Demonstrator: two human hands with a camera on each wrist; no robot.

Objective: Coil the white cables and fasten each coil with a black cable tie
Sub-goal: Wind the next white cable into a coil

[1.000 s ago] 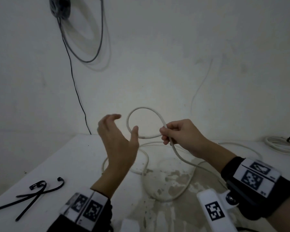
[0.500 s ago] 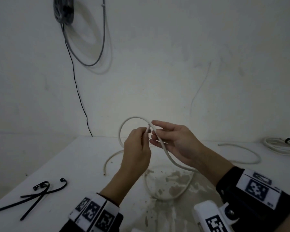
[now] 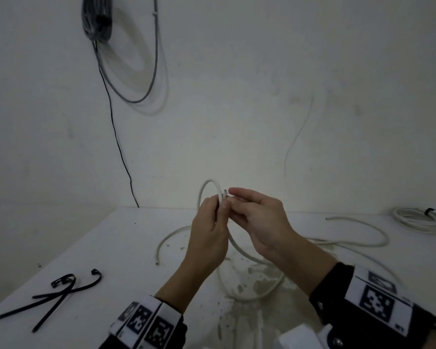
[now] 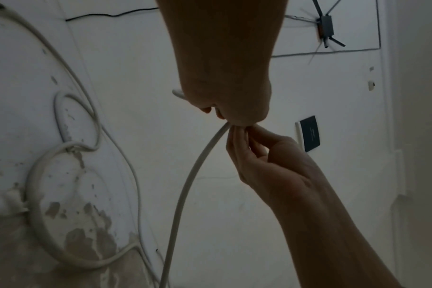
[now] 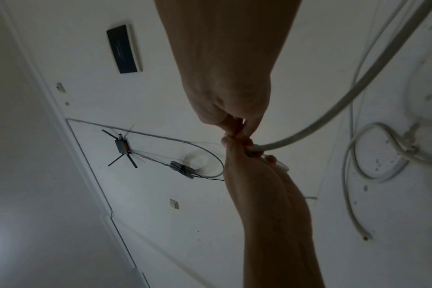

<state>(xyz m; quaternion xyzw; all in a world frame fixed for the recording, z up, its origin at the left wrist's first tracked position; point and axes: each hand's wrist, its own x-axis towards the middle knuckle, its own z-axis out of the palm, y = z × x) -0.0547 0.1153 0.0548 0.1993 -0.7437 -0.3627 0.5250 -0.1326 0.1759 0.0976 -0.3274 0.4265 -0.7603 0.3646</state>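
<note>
A white cable [image 3: 238,249] rises from the table into a small upright loop held in the air. My left hand [image 3: 218,205] grips the loop where the strands cross, with its fingers curled round it [image 4: 217,113]. The cut end sticks up just above that grip. My right hand [image 3: 230,200] meets it from the right, its bunched fingertips [image 4: 239,132] pinching the cable [image 4: 197,165] beside the left fingers. The right wrist view shows the same joint: right hand [image 5: 237,124] above, left hand [image 5: 244,148] below, cable [image 5: 308,134] trailing right. Black cable ties [image 3: 61,290] lie loose at the table's front left.
The white table [image 3: 111,248] has worn paint under my hands, where the slack cable lies in loops. A coiled white cable [image 3: 413,220] with a black tie on it sits at the back right. A dark cable bundle [image 3: 97,21] hangs on the wall behind.
My left hand went from open to gripping the loop's crossing. The right hand let go of the crossing, opened briefly, and now pinches the cable beside the left fingers. The loop stands narrower.
</note>
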